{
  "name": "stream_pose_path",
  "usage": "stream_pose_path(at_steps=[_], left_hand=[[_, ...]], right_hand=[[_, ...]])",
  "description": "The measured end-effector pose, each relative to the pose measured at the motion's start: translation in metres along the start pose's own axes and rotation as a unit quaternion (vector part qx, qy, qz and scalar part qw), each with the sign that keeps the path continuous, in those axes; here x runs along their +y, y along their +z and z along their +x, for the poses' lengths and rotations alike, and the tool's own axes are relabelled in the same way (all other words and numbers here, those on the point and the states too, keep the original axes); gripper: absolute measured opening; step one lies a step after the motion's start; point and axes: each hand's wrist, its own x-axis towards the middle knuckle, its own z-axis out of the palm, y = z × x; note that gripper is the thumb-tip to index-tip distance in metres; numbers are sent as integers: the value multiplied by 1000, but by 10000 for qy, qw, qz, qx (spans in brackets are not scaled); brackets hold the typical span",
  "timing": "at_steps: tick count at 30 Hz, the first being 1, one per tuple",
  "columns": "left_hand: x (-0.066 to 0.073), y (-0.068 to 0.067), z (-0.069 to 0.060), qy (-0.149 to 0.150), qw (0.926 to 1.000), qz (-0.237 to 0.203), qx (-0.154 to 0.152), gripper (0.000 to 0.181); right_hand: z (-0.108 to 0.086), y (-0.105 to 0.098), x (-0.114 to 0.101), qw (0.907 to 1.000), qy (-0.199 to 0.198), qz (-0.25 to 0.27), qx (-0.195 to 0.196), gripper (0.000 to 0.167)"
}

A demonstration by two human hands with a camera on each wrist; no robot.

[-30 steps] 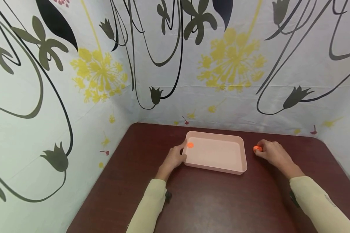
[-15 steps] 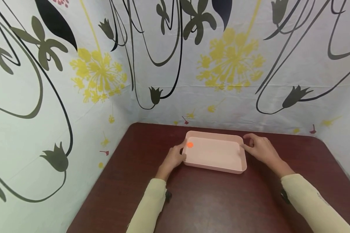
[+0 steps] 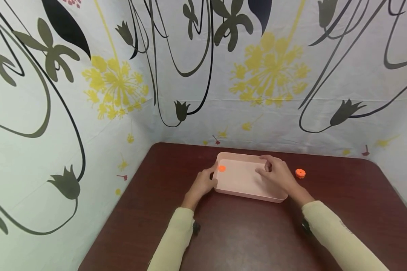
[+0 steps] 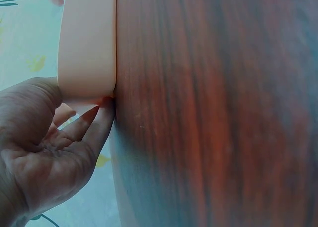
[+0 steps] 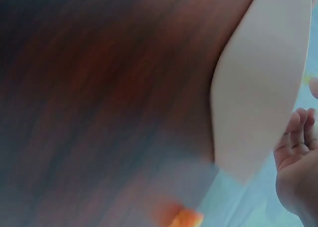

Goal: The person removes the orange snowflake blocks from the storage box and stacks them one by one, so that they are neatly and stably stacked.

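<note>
A shallow pale pink tray (image 3: 242, 193) lies on the dark red-brown table. My left hand (image 3: 201, 184) grips its left end; in the left wrist view the thumb and fingertips touch the end of the tray (image 4: 88, 43). Flat inside the tray's left end sits a bright orange round disc (image 3: 222, 168). Over the tray's right half hovers my right hand (image 3: 279, 175), its fingers bent loosely with nothing visible between them. To the right of the tray, a small orange round piece with a notched rim (image 3: 300, 173) rests on the table, blurred in the right wrist view.
The wood-grain table (image 3: 254, 233) has rounded far corners. Behind it and to the left hangs white cloth (image 3: 196, 86) printed with flowers and stems. Dark wrist devices show under both cream sleeves (image 3: 176, 229).
My right hand has let go of the notched orange piece beside the tray and moved left, over the tray. The left hand keeps its grip on the tray's left end.
</note>
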Motion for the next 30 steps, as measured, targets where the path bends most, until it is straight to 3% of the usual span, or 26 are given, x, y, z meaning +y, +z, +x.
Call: stream_pose_path(at_steps=[3,6,10,16,23,30], left_hand=[[-1,0,1,22,10000,26,8,78],[-1,-1,2,36,10000,57,2,78],[-2,-1,3,45,9999,136,-15,78],[-5,-2,2,361,9991,224,61,78],[-4,-5,1,352,9992,143,-86,80],[-4,-4,2,418,9989,177,-93,79]], right_hand=[[5,15,-13,9973,422,604,47,54],[10,30,-27,9889,886,1196,22,58],[15,52,-45,9804,1243,1517,-168,60],[20,85,-62,9739,1583,1518,-579,71],[34,103,-70,9712,1458,1541,-1088,71],[43,111,-72,9764,1651,800,-1136,59]])
